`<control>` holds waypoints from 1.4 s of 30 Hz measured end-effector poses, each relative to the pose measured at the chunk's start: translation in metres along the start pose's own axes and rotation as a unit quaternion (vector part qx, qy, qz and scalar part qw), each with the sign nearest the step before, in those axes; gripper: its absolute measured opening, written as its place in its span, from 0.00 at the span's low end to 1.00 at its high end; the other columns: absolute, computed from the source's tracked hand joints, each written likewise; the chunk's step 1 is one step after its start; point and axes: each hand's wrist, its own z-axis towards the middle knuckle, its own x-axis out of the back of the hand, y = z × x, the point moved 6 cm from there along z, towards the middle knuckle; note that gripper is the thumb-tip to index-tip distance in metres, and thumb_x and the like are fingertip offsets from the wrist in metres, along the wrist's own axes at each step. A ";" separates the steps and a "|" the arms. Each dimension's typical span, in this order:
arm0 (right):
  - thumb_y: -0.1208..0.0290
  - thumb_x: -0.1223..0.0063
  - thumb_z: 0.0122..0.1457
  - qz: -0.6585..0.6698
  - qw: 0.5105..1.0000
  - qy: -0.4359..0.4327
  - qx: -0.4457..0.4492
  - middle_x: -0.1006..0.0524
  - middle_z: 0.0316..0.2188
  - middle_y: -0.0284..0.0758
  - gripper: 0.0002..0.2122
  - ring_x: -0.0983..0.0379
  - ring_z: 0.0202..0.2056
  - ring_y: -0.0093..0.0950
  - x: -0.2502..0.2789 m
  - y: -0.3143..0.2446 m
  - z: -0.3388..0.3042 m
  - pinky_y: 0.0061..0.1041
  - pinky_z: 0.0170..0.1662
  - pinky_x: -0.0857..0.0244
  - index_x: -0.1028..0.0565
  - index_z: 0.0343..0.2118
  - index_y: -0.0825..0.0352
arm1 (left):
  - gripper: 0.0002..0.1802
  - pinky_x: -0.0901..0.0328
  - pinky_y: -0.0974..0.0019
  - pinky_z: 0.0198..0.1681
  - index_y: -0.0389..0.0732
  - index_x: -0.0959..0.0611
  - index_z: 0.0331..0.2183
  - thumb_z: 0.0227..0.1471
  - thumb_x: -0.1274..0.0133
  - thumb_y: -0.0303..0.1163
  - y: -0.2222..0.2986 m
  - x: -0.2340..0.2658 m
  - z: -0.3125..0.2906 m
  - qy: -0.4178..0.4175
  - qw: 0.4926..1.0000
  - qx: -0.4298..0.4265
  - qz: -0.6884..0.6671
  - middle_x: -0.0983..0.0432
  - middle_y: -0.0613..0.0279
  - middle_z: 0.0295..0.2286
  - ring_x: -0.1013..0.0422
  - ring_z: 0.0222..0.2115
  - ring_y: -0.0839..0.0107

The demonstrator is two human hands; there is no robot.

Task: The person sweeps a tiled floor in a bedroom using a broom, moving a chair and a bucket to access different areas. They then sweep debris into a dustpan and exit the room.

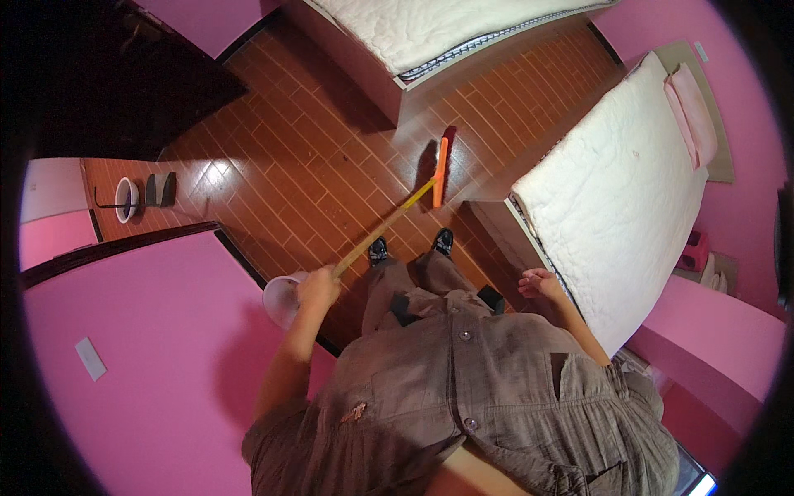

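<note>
My left hand (pixel 318 290) is closed around the wooden handle of a broom (pixel 385 221), which slants away toward the floor in front of me. The orange broom head (pixel 441 172), with dark red bristles, is down on the tiles beyond my shoes. A whitish bucket (pixel 279 299) shows beside my left hand, partly hidden by it; I cannot tell whether the two touch. Beside the near bed's edge, my right hand (pixel 539 283) has its fingers loosely apart and holds nothing.
A bed with a white cover (pixel 612 190) flanks me on the right; another bed (pixel 455 33) is at the far side. On the left are a pink wall (pixel 157 331) and a dark doorway. Past it sit a dustpan (pixel 161 189) and a white basin (pixel 126 201).
</note>
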 end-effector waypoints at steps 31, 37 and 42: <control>0.70 0.54 0.55 0.024 0.999 0.013 -0.030 0.25 0.28 0.39 0.07 0.27 0.26 0.29 -0.021 -0.006 -0.011 0.26 0.26 0.33 0.30 0.34 0.66 | 0.18 0.35 0.58 0.28 0.32 0.21 0.23 0.41 0.49 0.41 -0.133 0.109 0.048 -0.043 0.996 0.071 -0.038 0.27 0.45 0.18 0.28 0.24 0.55; 0.69 0.51 0.54 -0.015 0.999 0.011 -0.028 0.25 0.29 0.38 0.09 0.28 0.28 0.29 -0.040 -0.027 -0.023 0.27 0.30 0.32 0.31 0.36 0.68 | 0.22 0.34 0.58 0.35 0.36 0.20 0.30 0.41 0.50 0.46 -0.108 0.045 0.133 -0.133 0.980 0.136 -0.054 0.25 0.48 0.29 0.27 0.31 0.58; 0.70 0.51 0.54 0.025 1.000 -0.006 -0.016 0.25 0.29 0.38 0.09 0.28 0.28 0.29 -0.050 -0.031 -0.031 0.27 0.31 0.32 0.30 0.35 0.68 | 0.16 0.35 0.65 0.20 0.34 0.25 0.30 0.41 0.49 0.37 -0.154 0.069 0.162 -0.053 0.981 0.156 -0.105 0.28 0.55 0.23 0.31 0.21 0.66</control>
